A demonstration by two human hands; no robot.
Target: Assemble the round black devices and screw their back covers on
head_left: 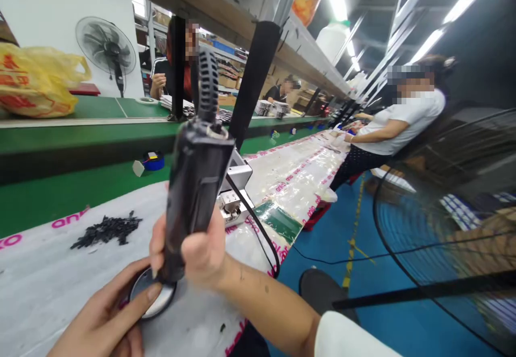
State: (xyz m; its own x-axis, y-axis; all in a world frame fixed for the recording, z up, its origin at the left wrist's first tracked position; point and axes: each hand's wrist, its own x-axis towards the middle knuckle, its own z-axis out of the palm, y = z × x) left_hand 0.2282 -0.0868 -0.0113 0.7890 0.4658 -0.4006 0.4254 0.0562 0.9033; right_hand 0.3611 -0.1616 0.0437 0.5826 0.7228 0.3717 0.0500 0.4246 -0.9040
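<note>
My right hand [201, 244] is closed round the thick dark body of an electric screwdriver [197, 179]. The tool stands nearly upright, its ribbed cord sleeve at the top; any bit at its lower end is hidden. That lower end meets a round disc-shaped part [157, 306] with a dark rim and a pale, shiny face. My left hand [108, 314] grips this part near the plastic-covered bench top, thumb across its face and fingers at its edge. A heap of small black pieces [108, 230] lies beyond my left hand.
Behind the screwdriver stands a metal fixture [234, 201], with a black cable [258, 222] curving beside it. A green conveyor [80, 171] runs along the back, carrying a blue roll [153, 161]. A co-worker [399, 109] sits farther along; a caged fan [451, 228] is at right.
</note>
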